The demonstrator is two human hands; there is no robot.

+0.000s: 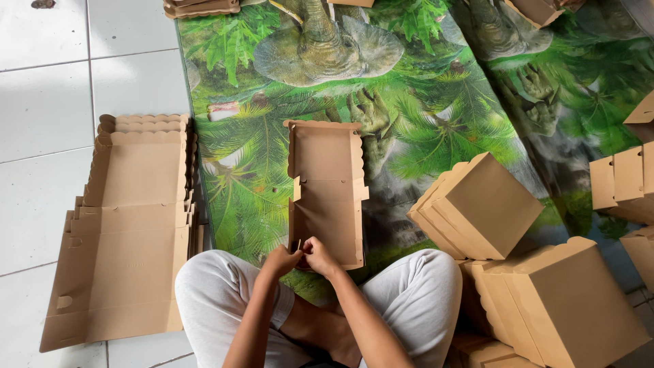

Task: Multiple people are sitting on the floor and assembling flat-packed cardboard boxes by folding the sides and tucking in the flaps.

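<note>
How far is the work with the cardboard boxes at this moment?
Done: several folded boxes lie piled to the person's right. In hand: both hands, the left hand and the right hand, grip the near edge of a half-formed box that lies open on the green leaf-print mat, with its side walls raised. Left: a stack of flat box blanks lies unfolded on the tiled floor to the left.

The half-folded box (325, 194) lies on the mat (436, 116) directly ahead of the person's knees, with the left hand (281, 261) and right hand (318, 256) touching each other at its near edge. The stack of flat box blanks (126, 225) lies on the floor (48, 136) to the left, just beside the mat's left edge. The assembled boxes (518, 272) are piled to the right, by the right knee, with further boxes (627, 180) at the right edge beyond them.
</note>
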